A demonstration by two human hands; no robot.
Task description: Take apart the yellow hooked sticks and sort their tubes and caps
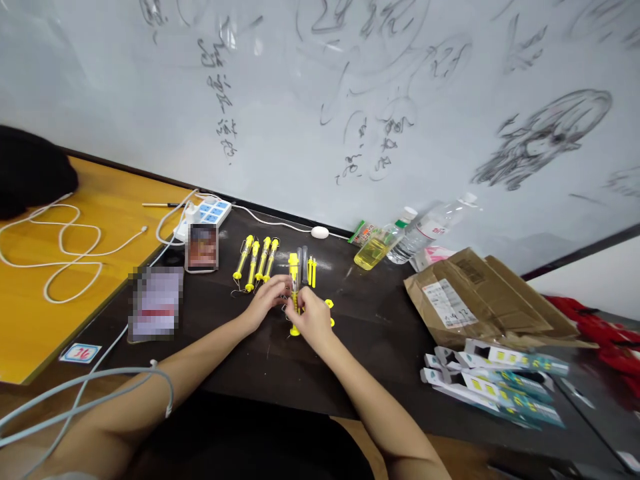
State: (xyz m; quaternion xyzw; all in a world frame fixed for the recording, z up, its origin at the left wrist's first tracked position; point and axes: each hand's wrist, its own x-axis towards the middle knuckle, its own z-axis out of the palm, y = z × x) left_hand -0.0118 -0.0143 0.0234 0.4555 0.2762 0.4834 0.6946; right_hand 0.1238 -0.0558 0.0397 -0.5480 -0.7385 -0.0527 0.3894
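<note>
Looks like you're mid-assembly here: both hands are pinched together over a small yellow plastic tool with a thin metal shaft [295, 308], standing roughly upright on the dark tabletop [370, 333]. Your left hand [267, 298] has its fingers curled in from the left onto the piece, and your right hand [311, 319] is closed around it from the right, so both are gripping the same item near the middle of the table, right in front of you. My read is that you're fitting or seating a part on it, and the next move probably wants a steady hold from the left while the right does the fine pushing or twisting.

Just behind your hands sit 4 finished-looking yellow tools in a row [256, 260], plus a couple of clear tubes and loose yellow pieces [304, 265]. A stack of printed retail packages [493, 383] lies off to your right, near a torn brown cardboard mailer [470, 293].

What I can't make out: your fingers cover the joint itself, so which bit is going where is hidden. The yellow bits poking out under your right hand are too small to identify. The card by your left forearm is blurred out.
</note>
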